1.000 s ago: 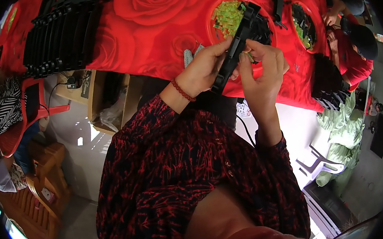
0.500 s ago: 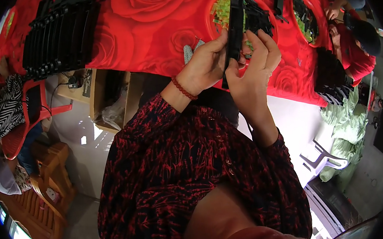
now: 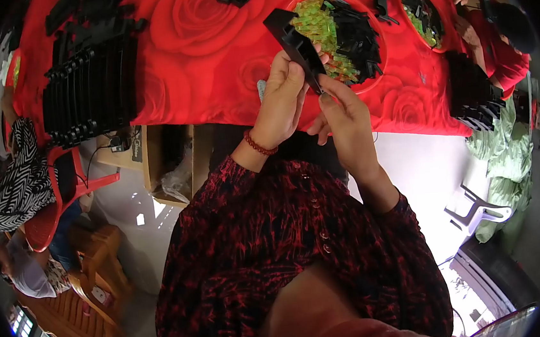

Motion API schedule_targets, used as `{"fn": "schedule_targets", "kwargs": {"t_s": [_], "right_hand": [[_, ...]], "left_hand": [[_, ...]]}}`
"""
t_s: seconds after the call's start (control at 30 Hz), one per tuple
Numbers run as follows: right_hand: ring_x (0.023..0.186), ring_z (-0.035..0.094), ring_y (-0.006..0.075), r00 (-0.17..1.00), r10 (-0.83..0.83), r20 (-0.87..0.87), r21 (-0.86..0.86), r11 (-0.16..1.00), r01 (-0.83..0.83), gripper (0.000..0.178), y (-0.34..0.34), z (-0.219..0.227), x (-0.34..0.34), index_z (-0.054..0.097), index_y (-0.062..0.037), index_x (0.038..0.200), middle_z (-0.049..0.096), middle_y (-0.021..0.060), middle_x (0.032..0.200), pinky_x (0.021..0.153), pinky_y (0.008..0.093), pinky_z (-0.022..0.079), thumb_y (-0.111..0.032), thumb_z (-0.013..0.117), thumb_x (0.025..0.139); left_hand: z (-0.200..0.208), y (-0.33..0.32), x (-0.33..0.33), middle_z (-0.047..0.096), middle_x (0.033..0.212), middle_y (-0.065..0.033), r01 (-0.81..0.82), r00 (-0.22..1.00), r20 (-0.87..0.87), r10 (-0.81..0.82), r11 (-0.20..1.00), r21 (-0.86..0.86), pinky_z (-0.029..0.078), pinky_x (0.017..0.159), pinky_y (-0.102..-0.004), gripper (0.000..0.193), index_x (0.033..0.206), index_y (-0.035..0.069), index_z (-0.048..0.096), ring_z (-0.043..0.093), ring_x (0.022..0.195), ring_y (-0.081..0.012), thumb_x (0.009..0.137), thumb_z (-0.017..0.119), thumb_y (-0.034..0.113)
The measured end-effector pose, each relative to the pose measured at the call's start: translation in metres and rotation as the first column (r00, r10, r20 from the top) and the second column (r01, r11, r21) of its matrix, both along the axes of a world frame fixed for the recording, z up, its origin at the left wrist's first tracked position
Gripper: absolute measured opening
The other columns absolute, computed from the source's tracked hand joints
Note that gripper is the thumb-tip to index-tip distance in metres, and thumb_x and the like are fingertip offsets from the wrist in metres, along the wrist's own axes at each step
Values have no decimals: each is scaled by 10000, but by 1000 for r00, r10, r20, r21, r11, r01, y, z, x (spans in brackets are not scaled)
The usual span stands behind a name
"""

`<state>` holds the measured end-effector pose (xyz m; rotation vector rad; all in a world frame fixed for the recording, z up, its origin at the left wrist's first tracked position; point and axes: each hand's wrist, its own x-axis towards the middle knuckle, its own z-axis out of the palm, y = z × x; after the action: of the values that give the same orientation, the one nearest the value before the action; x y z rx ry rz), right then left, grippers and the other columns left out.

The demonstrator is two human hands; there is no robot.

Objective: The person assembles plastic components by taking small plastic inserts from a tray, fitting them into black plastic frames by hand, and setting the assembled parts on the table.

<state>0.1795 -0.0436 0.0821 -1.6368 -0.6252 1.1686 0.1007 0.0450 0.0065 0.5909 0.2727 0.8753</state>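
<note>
1. While it fills most of the upper view, the counter (image 3: 209, 58) carries everything under a red cloth printed with roses.
2. At its left end stands a row of black plastic pieces (image 3: 89, 88), set upright side by side.
3. Near the middle sits a round red bowl (image 3: 374, 73) holding green clips (image 3: 318, 26) on its left side and small black parts (image 3: 358, 35) on its right.
4. Further right a second bowl (image 3: 423, 14) holds a similar mix, close to another person's red sleeve (image 3: 497, 52).
5. Just in front of the first bowl, the left hand (image 3: 283, 100) is closed around a long black plastic piece (image 3: 294, 44), which is tilted with its upper end pointing up and left.
6. Directly beside it, the right hand (image 3: 342, 114) presses its fingertips (image 3: 327, 98) against the lower end of that same piece; both hands are close together above the counter's near edge.
7. Around the left wrist is a red bead bracelet (image 3: 260, 145).
</note>
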Motion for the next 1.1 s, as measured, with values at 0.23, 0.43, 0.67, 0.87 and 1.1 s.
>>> {"fn": "schedule_targets", "kwargs": {"t_s": [0.23, 0.43, 0.67, 0.87, 1.1], "right_hand": [[858, 644, 161, 798, -145, -584, 53, 975, 216, 279, 12, -18, 12, 558, 20, 1204, 638, 75, 1048, 716, 281, 518, -135, 537, 974], [928, 627, 180, 822, -86, -563, 227, 940, 254, 223, 11, -14, 9, 577, 26, 1142, 641, 88, 1031, 870, 306, 504, -107, 538, 967], [869, 618, 191, 960, -28, 279, 296, 953, -58, 98, 7, -29, 20, 554, 33, 985, 546, 111, 1100, 770, 301, 495, -18, 573, 904], [872, 563, 321, 664, 36, 747, 183, 949, -257, 166, 12, -33, 17, 551, 17, 980, 503, 155, 1100, 749, 359, 481, 51, 579, 820], [904, 573, 232, 432, -178, 884, 314, 911, -268, 317, 20, -37, 2, 592, -7, 1134, 524, 133, 1065, 761, 376, 496, 73, 590, 827]], "left_hand": [[-9, -6, -12, 384, 1488, -144, 59, 985, -165, -52, 998, 34, 360, 1096, -343, 428, 1418, 58, 338, 375, 1382, -241, 1031, 443, 207], [1, 0, -23, 429, 1441, -100, 136, 982, -152, -113, 979, 154, 351, 1087, -324, 437, 1389, 21, 438, 401, 1329, -178, 1042, 429, 285], [19, 10, -27, 447, 1433, -150, 289, 955, -33, -294, 950, -116, 393, 1067, -323, 473, 1223, 15, 556, 451, 1308, -208, 1050, 344, 401], [17, 5, -24, 633, 979, -2, 382, 838, -248, -486, 848, -369, 503, 784, -239, 372, 1128, 59, 592, 606, 893, -83, 1050, 392, 362], [-20, 13, -19, 652, 777, -104, 160, 918, -331, -219, 967, -198, 511, 517, -287, 480, 1037, 35, 582, 624, 571, -175, 1048, 323, 438]]}}
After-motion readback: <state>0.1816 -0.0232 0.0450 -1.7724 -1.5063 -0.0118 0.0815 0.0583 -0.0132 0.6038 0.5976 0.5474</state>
